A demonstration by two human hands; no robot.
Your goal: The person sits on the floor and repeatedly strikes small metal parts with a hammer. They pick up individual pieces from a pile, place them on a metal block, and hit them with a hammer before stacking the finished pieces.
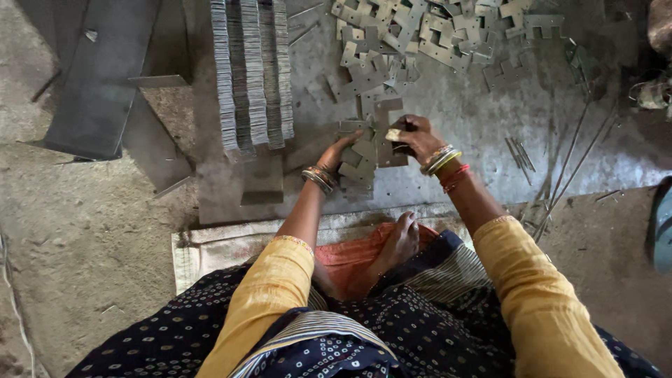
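While left hand (336, 155) steadies plates (360, 157), right fingers (404, 133) pinch one.

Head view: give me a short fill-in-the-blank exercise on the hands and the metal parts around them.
1. The left hand rests on a small stack of flat ____ plates.
2. The right hand holds one plate; both wrists wear ____.
3. The long rows of stacked plates lie to the ____ of the hands.
4. The loose pile of plates lies ____ the hands in the picture.

Missing words: metal; bangles; left; above

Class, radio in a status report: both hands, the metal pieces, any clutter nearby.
Left hand resting on small stack of flat metal plates. Right hand gripping one plate. Loose plate pile beyond; thin rods at right.
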